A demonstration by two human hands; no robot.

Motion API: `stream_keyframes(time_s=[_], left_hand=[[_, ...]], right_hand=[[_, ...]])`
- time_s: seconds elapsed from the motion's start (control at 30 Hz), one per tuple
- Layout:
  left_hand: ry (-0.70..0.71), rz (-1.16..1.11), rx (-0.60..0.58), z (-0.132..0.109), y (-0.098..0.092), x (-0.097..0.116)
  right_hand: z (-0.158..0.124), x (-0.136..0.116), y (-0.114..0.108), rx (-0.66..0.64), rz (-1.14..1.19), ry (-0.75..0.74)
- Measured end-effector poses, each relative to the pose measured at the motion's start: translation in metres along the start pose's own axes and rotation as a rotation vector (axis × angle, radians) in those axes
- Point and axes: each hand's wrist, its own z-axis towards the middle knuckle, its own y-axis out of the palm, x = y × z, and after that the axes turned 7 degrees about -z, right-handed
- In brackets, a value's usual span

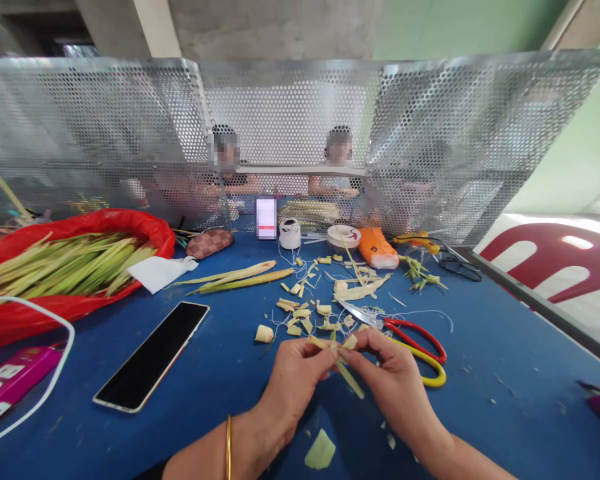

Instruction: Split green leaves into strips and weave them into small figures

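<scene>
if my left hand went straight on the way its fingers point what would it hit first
Its fingers point right, so the left hand would press first into the leaf strip it pinches, then likely at once the right hand, which grips the same strip.

Single head-worn view, close over the blue table [230,380], forward and down toward the perforated screen [430,133].

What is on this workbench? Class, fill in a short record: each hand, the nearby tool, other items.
left hand: pinches a leaf strip
right hand: pinches the same leaf strip
scissors: flat on the blue table, beside the right hand
phone: dark screen, left of the hands
red bag: holds long green leaves
cuttings: scattered beyond the hands
</scene>
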Motion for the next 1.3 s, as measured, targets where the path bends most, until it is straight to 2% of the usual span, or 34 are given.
stream_keyframes(time_s=[0.2, 0.4, 0.5, 0.57, 0.63, 0.7, 0.8, 1.0, 1.17, 1.3], left_hand=[[0.008, 0.023, -0.022, 0.000, -0.002, -0.003], [0.057, 0.011, -0.114, 0.002, -0.006, -0.003], [0.191, 0.127, -0.043, 0.006, -0.010, -0.002], [0.276, 0.167, -0.036, 0.007, -0.011, -0.001], [0.240, 0.109, -0.106, 0.008, -0.011, 0.000], [0.116, 0.014, -0.186, 0.006, -0.010, 0.001], [0.024, -0.042, -0.216, 0.004, -0.007, 0.002], [0.039, -0.029, -0.146, 0.001, -0.004, 0.003], [0.046, 0.001, -0.151, 0.003, -0.005, 0.001], [0.014, -0.043, -0.188, 0.002, -0.006, 0.001]], right_hand=[[0.002, -0.001, 0.000, -0.046, 0.020, 0.152], [0.004, -0.003, -0.005, -0.035, 0.021, 0.149], [0.003, -0.004, -0.007, -0.043, -0.003, 0.101], [0.002, -0.005, -0.007, -0.042, -0.019, 0.065], [0.002, -0.006, -0.007, -0.040, -0.023, 0.041], [0.001, -0.005, -0.006, -0.027, -0.015, 0.040], [0.000, -0.004, -0.005, -0.006, -0.015, 0.073], [0.000, -0.007, -0.007, 0.032, -0.142, 0.067], [0.002, -0.012, -0.006, -0.008, -0.022, 0.114], [0.003, -0.010, -0.005, 0.014, 0.066, 0.120]])
